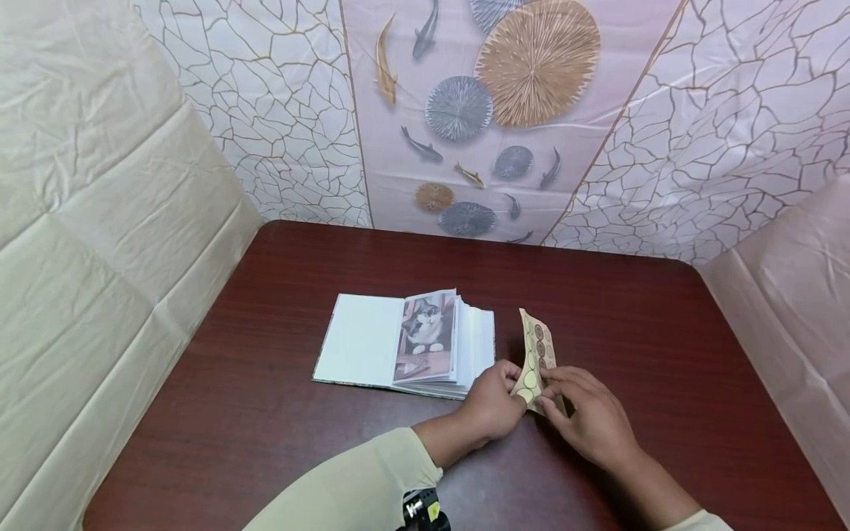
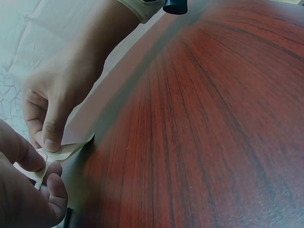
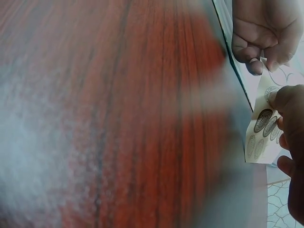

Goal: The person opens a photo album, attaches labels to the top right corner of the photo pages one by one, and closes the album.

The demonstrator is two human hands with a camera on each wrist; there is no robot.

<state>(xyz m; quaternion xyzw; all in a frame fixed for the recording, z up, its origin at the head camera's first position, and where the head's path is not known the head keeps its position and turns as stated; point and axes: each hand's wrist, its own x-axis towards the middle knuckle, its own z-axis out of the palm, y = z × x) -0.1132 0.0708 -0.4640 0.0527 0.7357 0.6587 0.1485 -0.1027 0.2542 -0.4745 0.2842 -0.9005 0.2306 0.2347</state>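
A cream sheet of round stickers (image 1: 531,350) stands tilted between both hands, over the table right of a photo album (image 1: 361,339). My left hand (image 1: 494,402) pinches the sheet's lower left edge between thumb and fingers. On the other side, my right hand (image 1: 591,417) grips the lower part of the sheet, its thumb and index finger at a round sticker. Dark printed circles show on the sheet (image 3: 259,142) in the right wrist view. The album lies open, with a photo of a cat (image 1: 425,335) facing up beside a white inside cover.
The reddish-brown wooden table (image 1: 265,457) holds the album just left of my left hand. Patterned cloth (image 1: 292,110) hangs behind the table, with pale cloth walls (image 1: 99,243) at the sides. A black wrist device (image 1: 425,509) sits at my left sleeve.
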